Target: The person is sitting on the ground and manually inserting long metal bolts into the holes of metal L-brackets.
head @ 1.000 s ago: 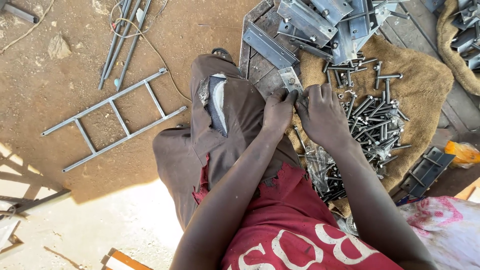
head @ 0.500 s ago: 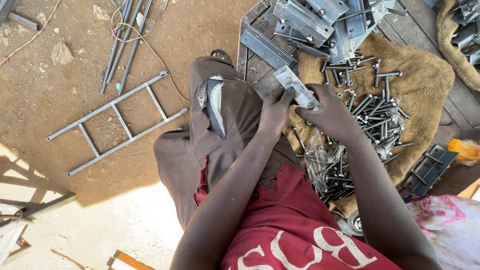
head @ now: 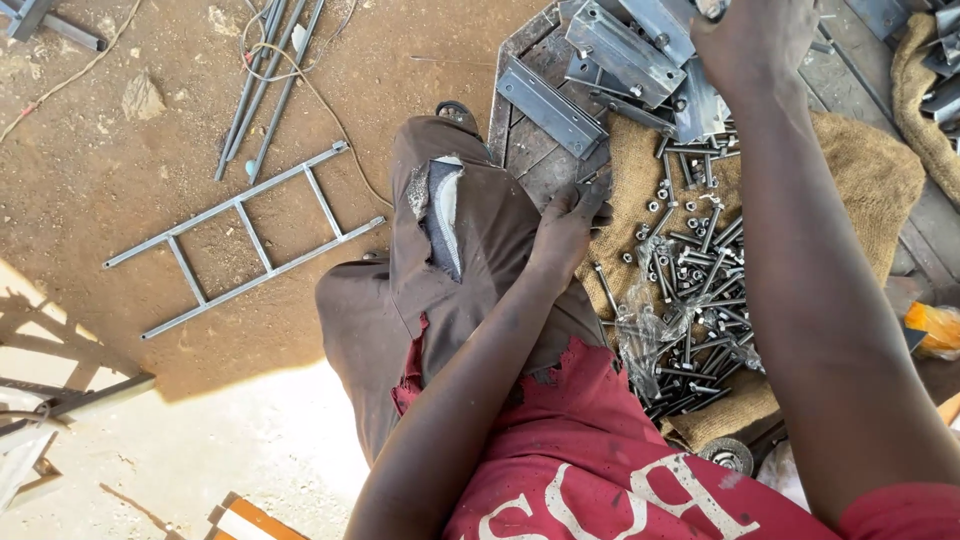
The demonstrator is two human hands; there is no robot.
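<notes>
My right hand (head: 752,45) is stretched out to the top edge of the view, above a heap of grey metal brackets (head: 625,50). Its fingers curl around a small grey metal piece (head: 710,8) that is mostly hidden. My left hand (head: 566,228) rests on my knee in brown torn trousers (head: 470,250), with its fingers loosely bent and nothing in them. Its fingertips touch the edge of a burlap sack (head: 860,170). A pile of steel bolts and nuts (head: 690,290) lies on the sack between my arms, partly on clear plastic.
A small ladder-shaped metal frame (head: 240,235) lies on the dirt ground at the left. Thin steel rods (head: 262,85) and a wire lie above it. A flat steel bar (head: 552,105) rests on a dark metal plate. More frames stand at the lower left.
My right hand lifted a metal bracket from near my knee and carried it up and away to the bracket heap. My left hand let go and stayed at the knee.
</notes>
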